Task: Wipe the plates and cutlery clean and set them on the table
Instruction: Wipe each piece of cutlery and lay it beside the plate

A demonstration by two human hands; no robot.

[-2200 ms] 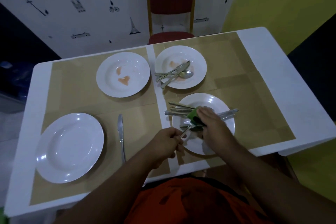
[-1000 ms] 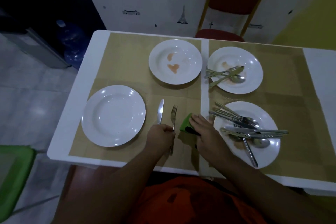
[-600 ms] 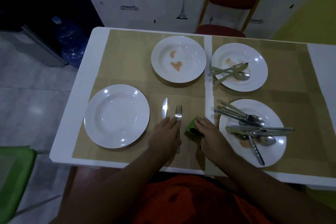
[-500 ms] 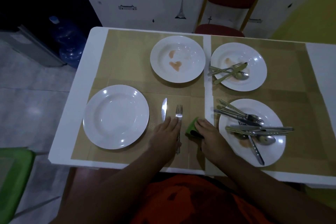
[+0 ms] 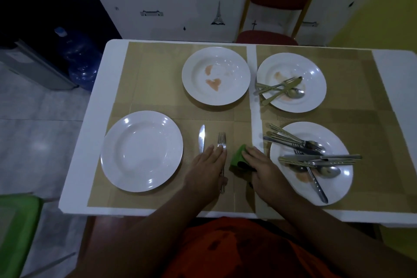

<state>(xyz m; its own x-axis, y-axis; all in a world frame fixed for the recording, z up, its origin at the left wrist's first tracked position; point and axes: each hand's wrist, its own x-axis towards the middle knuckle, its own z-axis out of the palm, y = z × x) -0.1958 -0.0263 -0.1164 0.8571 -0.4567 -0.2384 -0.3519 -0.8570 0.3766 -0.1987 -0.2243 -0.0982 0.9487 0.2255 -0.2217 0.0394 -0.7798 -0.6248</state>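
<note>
Presses fork (image 5: 221,140) with flat, straight-fingered left hand (image 5: 207,169), just right of clean plate (image 5: 141,151), past knife (image 5: 201,137); grips green cloth (image 5: 237,158) in right hand (image 5: 264,171), farther right of that plate. Best slid parallel to knife.

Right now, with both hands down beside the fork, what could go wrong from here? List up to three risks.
1. The left hand lies flat on the fork, close to the knife. A slide could push either askew or smudge the fork.
2. The right hand, holding the sponge, sits near handles that overhang the near plate. A bump might tip cutlery off.
</note>
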